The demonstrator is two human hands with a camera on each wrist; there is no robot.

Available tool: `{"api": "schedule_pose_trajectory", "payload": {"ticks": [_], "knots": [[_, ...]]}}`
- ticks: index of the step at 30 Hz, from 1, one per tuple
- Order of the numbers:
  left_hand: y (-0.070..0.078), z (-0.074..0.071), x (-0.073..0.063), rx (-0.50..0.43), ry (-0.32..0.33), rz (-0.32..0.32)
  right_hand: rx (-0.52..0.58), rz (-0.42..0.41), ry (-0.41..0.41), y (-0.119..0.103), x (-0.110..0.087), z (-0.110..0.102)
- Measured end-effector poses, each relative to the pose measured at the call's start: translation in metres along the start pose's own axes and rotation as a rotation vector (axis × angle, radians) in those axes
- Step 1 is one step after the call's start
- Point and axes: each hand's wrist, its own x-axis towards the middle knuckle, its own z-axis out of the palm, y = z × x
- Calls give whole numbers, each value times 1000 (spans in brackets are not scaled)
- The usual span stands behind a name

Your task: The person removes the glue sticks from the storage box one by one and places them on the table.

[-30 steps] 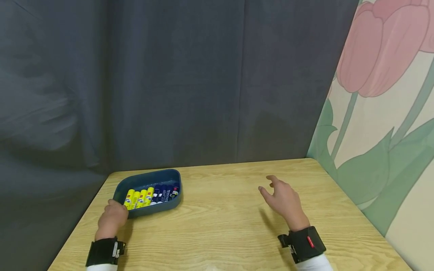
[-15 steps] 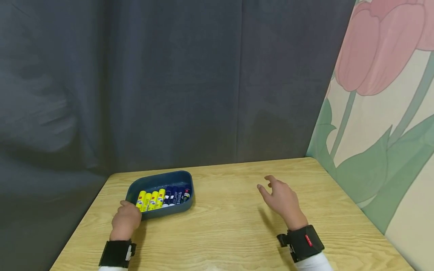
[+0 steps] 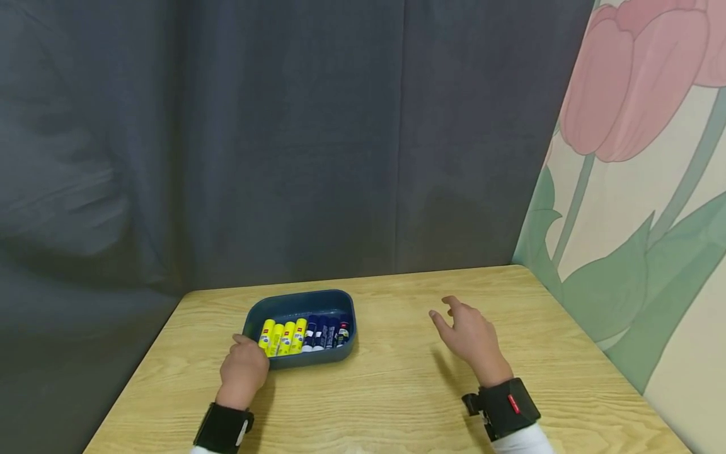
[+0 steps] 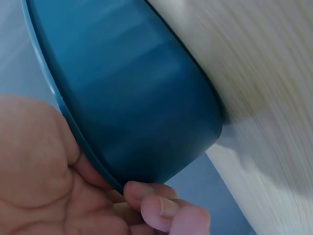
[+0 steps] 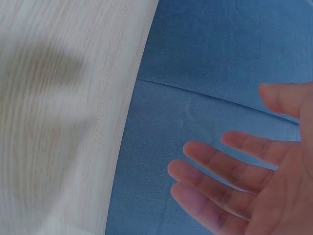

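A dark teal plastic tray (image 3: 309,359) with rounded corners stands left of the table's middle. Inside it, several yellow glue sticks (image 3: 287,338) lie in a row beside several dark blue sticks (image 3: 319,333) with white ends. My left hand (image 3: 244,372) grips the tray's near left corner. In the left wrist view its thumb side runs along the rim and curled fingertips (image 4: 159,205) press on the outer wall (image 4: 142,98). My right hand (image 3: 472,337) hovers over the right half of the table, holding nothing. Its fingers (image 5: 220,166) are loosely spread in the right wrist view.
The wooden table (image 3: 391,391) reaches back to a dark grey curtain (image 3: 295,145). On the right, a wall (image 3: 629,252) painted with a pink tulip borders the table edge. Both wrists wear black straps (image 3: 507,410).
The tray has moved to the right with its sticks, carried along by my left hand on its corner. My right hand has stayed almost where it was.
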Motion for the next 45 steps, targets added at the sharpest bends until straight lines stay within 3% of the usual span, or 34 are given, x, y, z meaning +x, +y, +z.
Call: {"api": "schedule_pose_trajectory", "payload": {"ticks": [14, 23, 31, 45], "knots": [[-3, 5, 2, 3, 75, 22, -12, -20, 11, -32, 10, 27], [-4, 5, 4, 35, 61, 2, -11, -42, 6, -54, 21, 46], [-8, 10, 8, 57, 106, 4, -23, -58, -2, -77, 32, 62], [-13, 9, 9, 69, 119, 9, -32, -35, -113, -113, 47, 94]]}}
